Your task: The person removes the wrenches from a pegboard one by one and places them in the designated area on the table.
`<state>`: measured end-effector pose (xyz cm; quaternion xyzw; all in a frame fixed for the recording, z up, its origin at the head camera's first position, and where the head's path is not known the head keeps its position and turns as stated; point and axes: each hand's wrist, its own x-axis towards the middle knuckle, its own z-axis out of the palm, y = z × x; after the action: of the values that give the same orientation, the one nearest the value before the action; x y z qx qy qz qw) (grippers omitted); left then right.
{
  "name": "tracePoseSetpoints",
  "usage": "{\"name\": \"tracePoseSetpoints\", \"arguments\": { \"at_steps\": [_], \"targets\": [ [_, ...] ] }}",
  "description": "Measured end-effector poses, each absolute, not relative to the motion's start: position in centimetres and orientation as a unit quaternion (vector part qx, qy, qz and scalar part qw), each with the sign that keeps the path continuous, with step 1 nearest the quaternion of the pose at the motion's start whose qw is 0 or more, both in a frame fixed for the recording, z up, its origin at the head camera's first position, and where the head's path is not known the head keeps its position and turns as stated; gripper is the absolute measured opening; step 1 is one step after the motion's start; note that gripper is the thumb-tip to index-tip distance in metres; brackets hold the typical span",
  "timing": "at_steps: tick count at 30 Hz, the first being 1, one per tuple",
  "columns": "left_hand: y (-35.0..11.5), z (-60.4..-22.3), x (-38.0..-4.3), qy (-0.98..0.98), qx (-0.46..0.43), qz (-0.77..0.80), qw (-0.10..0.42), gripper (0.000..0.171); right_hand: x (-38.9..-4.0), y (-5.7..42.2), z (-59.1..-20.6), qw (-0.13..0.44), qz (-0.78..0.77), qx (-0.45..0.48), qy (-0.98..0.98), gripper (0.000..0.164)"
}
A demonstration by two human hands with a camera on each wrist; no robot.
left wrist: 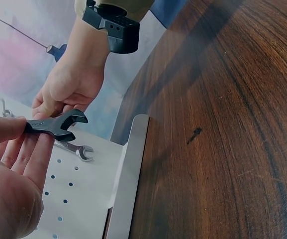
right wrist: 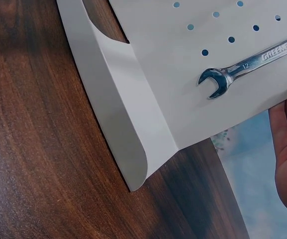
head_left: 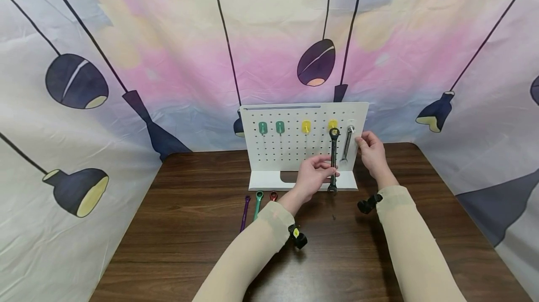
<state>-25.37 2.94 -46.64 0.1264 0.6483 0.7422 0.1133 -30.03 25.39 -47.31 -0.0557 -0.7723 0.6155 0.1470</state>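
Left hand (head_left: 311, 176) pinches a black wrench (head_left: 334, 150); right hand (head_left: 374, 154) pinches the right edge of the pegboard (head_left: 290, 144), near a silver wrench (head_left: 347, 144)

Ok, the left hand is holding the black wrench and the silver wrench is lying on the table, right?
Not on the table: the silver wrench hangs on the white pegboard, as the head view shows. The left hand does hold the black wrench.

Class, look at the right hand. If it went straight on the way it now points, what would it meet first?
The board: the right hand's fingertips are at its right edge, seemingly touching it, though exact contact is hard to judge.
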Motion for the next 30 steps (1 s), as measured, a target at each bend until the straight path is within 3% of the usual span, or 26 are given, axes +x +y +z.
{"name": "tracePoseSetpoints", "arguments": {
  "at_steps": [17, 24, 30],
  "targets": [
    [3.07, -46.42, -24.99, 0.648, 0.132, 0.742, 0.11, 0.036, -29.9, 25.39, -47.21, 0.14, 0.613, -0.052, -0.776, 0.039],
    [2.87, -46.21, -24.92, 0.653, 0.121, 0.739, 0.112, 0.036, -29.9, 25.3, -47.28, 0.14, 0.613, -0.056, -0.775, 0.03],
    [2.78, -46.01, -24.71, 0.644, 0.131, 0.745, 0.117, 0.036, -29.88, 25.3, -47.17, 0.139, 0.609, -0.057, -0.779, 0.038]
  ]
}}
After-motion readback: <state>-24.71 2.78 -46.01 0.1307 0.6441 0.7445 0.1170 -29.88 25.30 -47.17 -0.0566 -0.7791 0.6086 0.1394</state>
